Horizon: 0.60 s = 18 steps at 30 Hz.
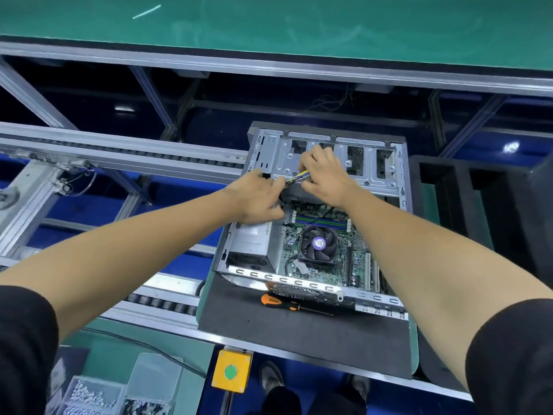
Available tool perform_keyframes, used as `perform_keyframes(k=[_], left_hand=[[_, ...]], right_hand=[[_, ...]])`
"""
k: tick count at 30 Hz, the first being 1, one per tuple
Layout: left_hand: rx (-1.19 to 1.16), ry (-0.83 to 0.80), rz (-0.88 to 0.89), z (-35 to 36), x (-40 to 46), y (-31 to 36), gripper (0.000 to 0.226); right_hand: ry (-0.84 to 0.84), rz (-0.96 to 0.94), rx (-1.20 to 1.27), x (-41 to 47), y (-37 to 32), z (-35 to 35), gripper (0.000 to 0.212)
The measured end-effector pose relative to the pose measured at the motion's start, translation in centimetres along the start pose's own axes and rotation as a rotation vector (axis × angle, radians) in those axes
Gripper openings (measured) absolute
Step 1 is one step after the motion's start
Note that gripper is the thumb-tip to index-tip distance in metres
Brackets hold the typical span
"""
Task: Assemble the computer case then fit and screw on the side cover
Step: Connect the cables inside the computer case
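The open computer case (314, 211) lies on its side on a dark mat (299, 330) at centre frame, motherboard and fan (318, 244) showing. My right hand (324, 175) pinches a bundle of coloured wires (296, 177) over the drive bay; my left hand (257, 199) grips the same bundle lower down. An orange-handled screwdriver (281, 304) lies on the mat just below the case.

We read no text | screwdriver (279, 302) handle print blurred | fan (319, 242) hub sticker and power supply (254, 241) label illegible
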<state>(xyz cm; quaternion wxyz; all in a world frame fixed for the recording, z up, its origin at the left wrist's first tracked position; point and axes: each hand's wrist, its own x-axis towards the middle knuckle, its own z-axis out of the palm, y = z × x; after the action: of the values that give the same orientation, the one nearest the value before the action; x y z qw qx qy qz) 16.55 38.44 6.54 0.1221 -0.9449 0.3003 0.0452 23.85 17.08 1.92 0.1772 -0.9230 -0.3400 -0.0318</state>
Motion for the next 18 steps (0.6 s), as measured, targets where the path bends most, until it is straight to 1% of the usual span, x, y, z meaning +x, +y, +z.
perform_keyframes(k=[4, 6, 7, 9, 10, 11, 13, 15, 18], left_hand=[[0.047, -0.007, 0.046, -0.1, -0.3, -0.1, 0.039], [-0.053, -0.04, 0.05, 0.0, -0.6, -0.6, 0.046], [-0.143, -0.072, 0.051, 0.2, -1.0, -1.0, 0.057], [-0.251, -0.167, 0.097, 0.4, -2.3, -1.7, 0.096], [-0.261, -0.221, 0.134, 0.3, -2.9, -2.0, 0.109], [-0.264, -0.278, 0.163, 0.0, -3.4, -2.1, 0.116], [-0.25, -0.395, 0.176, -0.5, -3.7, -1.9, 0.115], [-0.199, -0.453, 0.171, -0.7, -3.4, -1.4, 0.116], [-0.115, -0.408, 0.193, -1.2, -2.9, -0.6, 0.107]], right_hand=[[-0.003, 0.0, 0.004, 0.0, 0.1, 0.0, 0.021], [0.003, 0.001, 0.004, 0.1, 0.1, 0.0, 0.021], [0.002, 0.004, 0.005, 0.1, 0.1, 0.1, 0.02], [-0.002, 0.004, 0.001, 0.2, 0.1, 0.1, 0.02], [-0.004, 0.003, -0.002, 0.2, 0.1, 0.2, 0.021], [-0.005, 0.004, -0.002, 0.2, 0.1, 0.2, 0.021], [-0.007, 0.008, 0.0, 0.2, 0.2, 0.2, 0.022], [-0.009, 0.011, 0.005, 0.2, 0.1, 0.2, 0.025], [-0.013, 0.012, 0.005, 0.1, 0.1, 0.2, 0.027]])
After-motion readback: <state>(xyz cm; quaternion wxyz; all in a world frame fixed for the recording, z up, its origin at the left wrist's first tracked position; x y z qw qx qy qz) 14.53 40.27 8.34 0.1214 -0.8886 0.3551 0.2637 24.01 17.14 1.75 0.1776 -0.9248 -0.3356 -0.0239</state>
